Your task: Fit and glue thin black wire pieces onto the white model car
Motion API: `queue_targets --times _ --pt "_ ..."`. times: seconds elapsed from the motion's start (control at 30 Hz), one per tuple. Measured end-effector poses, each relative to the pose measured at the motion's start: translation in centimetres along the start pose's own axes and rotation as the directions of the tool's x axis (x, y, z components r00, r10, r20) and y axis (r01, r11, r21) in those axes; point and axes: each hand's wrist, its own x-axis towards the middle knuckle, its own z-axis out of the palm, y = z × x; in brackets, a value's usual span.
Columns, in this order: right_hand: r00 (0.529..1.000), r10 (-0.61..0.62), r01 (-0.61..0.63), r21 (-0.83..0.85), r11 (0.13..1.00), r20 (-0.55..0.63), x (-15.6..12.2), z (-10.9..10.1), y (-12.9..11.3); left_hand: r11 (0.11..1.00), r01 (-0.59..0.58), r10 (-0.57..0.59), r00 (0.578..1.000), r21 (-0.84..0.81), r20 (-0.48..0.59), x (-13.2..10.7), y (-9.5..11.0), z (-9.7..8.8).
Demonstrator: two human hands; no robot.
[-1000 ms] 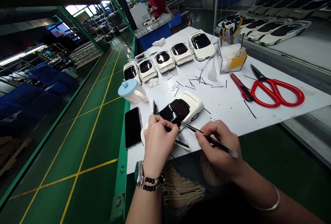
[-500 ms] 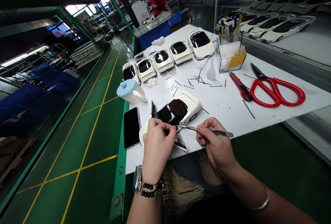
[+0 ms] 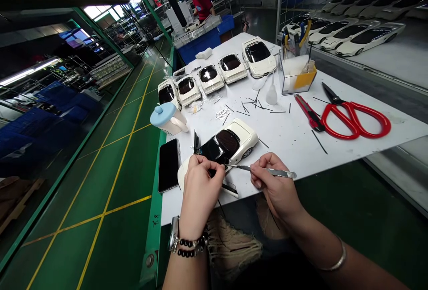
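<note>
A white model car (image 3: pixel 241 134) with a black open cabin and its doors swung out stands at the table's near side. Over its front part lies my left hand (image 3: pixel 202 183), finger and thumb pinched together beside the cabin; whatever they grip is hidden. My right hand (image 3: pixel 272 180) holds slim metal tweezers (image 3: pixel 243 167) between thumb and fingers. Their pointed tip reaches the car's side, close to my left fingertips. An opened door (image 3: pixel 230 188) sticks out below my left hand.
A phone (image 3: pixel 169 165) and a blue-lidded cup (image 3: pixel 165 118) sit left. Several white model cars (image 3: pixel 210 78) line the back. Black strips (image 3: pixel 256 105), a glue bottle (image 3: pixel 272 93), a clear box (image 3: pixel 297 78), a red cutter (image 3: pixel 309 112) and red-handled scissors (image 3: pixel 356 118) lie beyond my right hand.
The view has shifted slightly. Both hands keep nearly the same pose, with the tweezers' tip still at the car's side. The person at the back has drawn an arm in.
</note>
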Motion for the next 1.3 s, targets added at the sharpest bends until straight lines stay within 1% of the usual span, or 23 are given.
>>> queue_targets --times 0.17,0.33,0.53,0.77,0.93,1.07,1.2,1.3 --pt "1.0 0.009 -0.009 0.008 1.0 0.013 0.14 0.06 0.11 1.0 -0.02 0.02 1.0 -0.023 0.003 -0.05 -0.12 -0.04" --pt "1.0 0.007 -0.007 0.034 0.999 -0.009 0.1 0.01 0.15 0.999 -0.021 0.021 1.0 -0.036 0.002 0.02 -0.06 0.03" --pt "0.999 0.016 -0.017 0.013 1.0 0.029 -0.03 0.01 -0.05 0.999 -0.018 0.018 1.0 -0.028 0.005 -0.03 0.0 -0.06" --pt "1.0 0.019 -0.019 0.034 0.999 -0.004 0.06 0.05 -0.09 0.999 -0.026 0.026 1.0 -0.028 0.001 0.04 -0.06 -0.07" --pt "0.999 0.032 -0.032 0.011 0.999 0.022 0.05 0.12 -0.16 0.999 -0.031 0.031 1.0 -0.022 -0.002 -0.05 -0.1 -0.01" --pt "0.999 0.014 -0.014 0.001 1.0 0.04 0.08 -0.02 -0.09 1.0 -0.02 0.02 1.0 -0.014 -0.015 -0.17 0.06 0.05" --pt "0.997 -0.035 0.038 -0.048 0.998 0.065 -0.04 -0.23 -0.03 0.999 -0.031 0.029 0.998 -0.039 -0.049 -0.39 -0.01 0.07" --pt "0.992 -0.079 0.095 -0.169 0.981 0.1 -0.36 -0.37 0.01 0.994 -0.054 0.044 0.994 -0.099 -0.098 -0.71 -0.63 0.03"
